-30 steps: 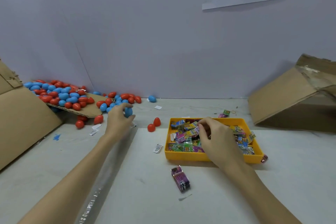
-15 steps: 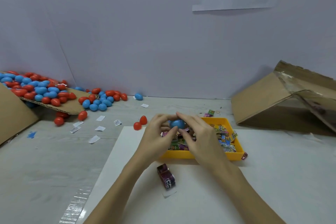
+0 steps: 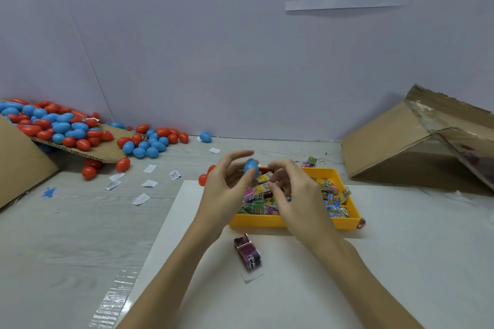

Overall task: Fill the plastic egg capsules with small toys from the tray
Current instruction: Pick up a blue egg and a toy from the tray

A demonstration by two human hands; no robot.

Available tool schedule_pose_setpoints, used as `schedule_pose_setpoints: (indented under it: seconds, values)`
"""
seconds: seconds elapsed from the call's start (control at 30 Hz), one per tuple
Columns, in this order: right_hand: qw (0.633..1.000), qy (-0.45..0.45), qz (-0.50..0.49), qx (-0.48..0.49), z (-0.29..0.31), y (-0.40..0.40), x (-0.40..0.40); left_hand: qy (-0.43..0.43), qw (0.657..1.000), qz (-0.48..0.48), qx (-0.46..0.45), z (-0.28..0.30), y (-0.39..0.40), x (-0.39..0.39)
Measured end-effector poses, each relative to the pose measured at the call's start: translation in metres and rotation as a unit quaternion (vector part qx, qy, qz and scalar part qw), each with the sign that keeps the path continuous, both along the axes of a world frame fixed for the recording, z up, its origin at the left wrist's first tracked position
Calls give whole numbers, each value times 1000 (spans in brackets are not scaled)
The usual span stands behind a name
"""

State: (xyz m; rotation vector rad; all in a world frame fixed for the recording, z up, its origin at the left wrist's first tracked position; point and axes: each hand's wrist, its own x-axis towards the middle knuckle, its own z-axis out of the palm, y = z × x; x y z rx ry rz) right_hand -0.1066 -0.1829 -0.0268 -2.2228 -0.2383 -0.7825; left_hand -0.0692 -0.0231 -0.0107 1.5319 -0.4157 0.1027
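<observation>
Blue egg (image 3: 251, 166) now higher in left hand (image 3: 226, 189), above tray's far edge (image 3: 322, 171).

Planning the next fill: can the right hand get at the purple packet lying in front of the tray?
Probably yes: the purple packet lies uncovered just before the yellow tray, and the right hand hovers close above.

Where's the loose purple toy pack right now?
Head view, lower centre: the purple toy pack lies on the white sheet, just in front of the yellow tray, between the two forearms, touched by neither hand.
</observation>
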Motion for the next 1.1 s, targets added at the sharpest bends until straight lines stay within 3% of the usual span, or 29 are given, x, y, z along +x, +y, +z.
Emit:
schedule_pose_setpoints:
  seconds: [0.23, 0.57, 0.93, 1.1]
  values:
    - [987, 113, 30, -107, -6, -9, 1, 27, 999, 26, -22, 1, 7, 9]
    - [964, 161, 0, -213, -2, 2, -1, 40, 995, 85, -23, -1, 7, 12]
    - [988, 149, 26, -40, -3, -8, 5, 27, 992, 96, 73, -2, 7, 12]
    - [969, 197, 31, -145, -1, -2, 0, 1, 984, 118, 132, -2, 7, 10]
